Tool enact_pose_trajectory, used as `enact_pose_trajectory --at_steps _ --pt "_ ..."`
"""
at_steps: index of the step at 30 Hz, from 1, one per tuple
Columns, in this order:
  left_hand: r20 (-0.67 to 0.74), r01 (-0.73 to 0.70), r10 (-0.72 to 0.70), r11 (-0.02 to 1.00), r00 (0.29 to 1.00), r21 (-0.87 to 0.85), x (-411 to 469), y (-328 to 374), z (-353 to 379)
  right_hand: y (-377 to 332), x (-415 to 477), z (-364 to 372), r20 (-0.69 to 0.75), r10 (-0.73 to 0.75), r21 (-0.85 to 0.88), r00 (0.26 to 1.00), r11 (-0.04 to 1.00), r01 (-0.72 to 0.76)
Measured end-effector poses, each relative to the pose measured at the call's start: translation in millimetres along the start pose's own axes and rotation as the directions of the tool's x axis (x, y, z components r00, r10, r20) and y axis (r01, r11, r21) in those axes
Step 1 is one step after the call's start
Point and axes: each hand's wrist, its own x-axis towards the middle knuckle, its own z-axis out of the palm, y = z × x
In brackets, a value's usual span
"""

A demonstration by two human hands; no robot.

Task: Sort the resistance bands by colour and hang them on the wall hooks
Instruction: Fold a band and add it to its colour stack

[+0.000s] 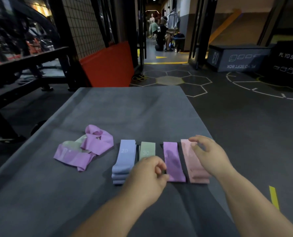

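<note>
Flat resistance bands lie in a row on a grey mat (125, 108): a blue stack (125, 158) marked 20, a green band (147, 150) marked 30, a purple band (173, 161) and a pink stack (196, 170). To the left sits a crumpled heap of purple and green bands (86, 147). My left hand (147, 175) hovers over the near end of the green band, fingers curled, its thumb at the near left corner of the purple band. My right hand (207, 154) rests over the pink stack with fingers loosely bent. No wall hooks are in view.
A red pad (108, 65) leans against a black rack at the back left. Grey plyo soft boxes (236, 57) stand at the back right. A doorway straight ahead shows people (161, 35) far down a corridor. Dark gym floor surrounds the mat.
</note>
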Motion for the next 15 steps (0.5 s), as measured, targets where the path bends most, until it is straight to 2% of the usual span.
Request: enact_pose_trajectory --at_steps 4,6,10,15 --pt "-0.113 0.166 -0.156 0.983 0.981 0.084 -26 -48 -45 -42 -24 8 -0.028 -0.128 -0.006 0.991 0.992 0.128" --pt "-0.147 0.263 -0.243 0.956 0.959 0.132 -40 -72 -63 -67 -39 18 0.009 -0.184 0.029 0.983 0.982 0.184" --pt "-0.111 0.395 -0.380 0.897 0.918 0.198 -60 -114 -82 -107 -72 49 0.216 -0.303 0.007 0.928 0.951 0.309" --pt "-0.068 0.393 -0.387 0.904 0.920 0.168 -74 -141 -93 -138 -109 97 0.400 -0.334 0.053 0.854 0.938 0.343"
